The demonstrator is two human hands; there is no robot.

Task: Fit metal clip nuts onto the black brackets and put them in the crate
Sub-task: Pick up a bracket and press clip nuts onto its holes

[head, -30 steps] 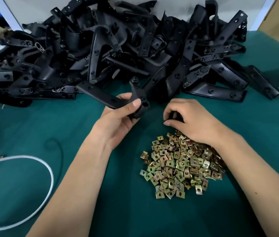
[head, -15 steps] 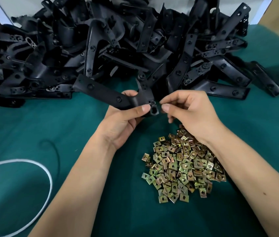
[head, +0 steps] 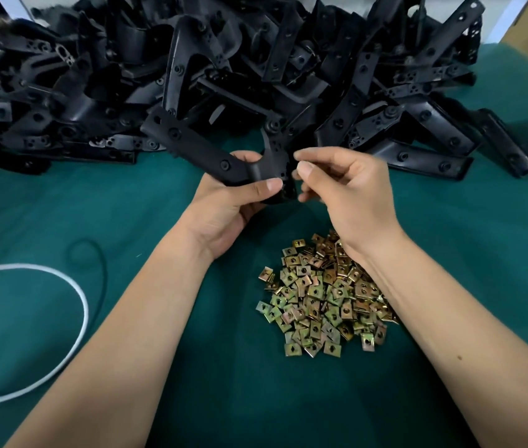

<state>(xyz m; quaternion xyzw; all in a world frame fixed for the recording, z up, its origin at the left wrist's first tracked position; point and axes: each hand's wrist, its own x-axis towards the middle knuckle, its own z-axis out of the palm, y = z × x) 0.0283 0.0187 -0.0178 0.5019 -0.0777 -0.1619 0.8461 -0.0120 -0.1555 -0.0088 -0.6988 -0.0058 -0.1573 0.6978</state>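
the bracket (head: 211,156) is held up off the cloth (head: 62,205) by the left hand (head: 233,202), whose thumb lies across its bend and whose fingers curl beneath. its long arm runs up and left toward the bracket pile (head: 256,76), while its short end points toward the right hand (head: 346,192). a second ago the right hand was down at the nut pile (head: 324,299); it has since been raised to the bracket's short end, thumb and forefinger pinched together right against it. whether a nut is between those fingertips cannot be told, as nothing metallic shows there. from the move, a nut is judged to have been fetched and to be at the point of being pushed on. the nut pile lies just below the right wrist, on the cloth. no crate is in view. a white cord (head: 72,286) loops at the left.
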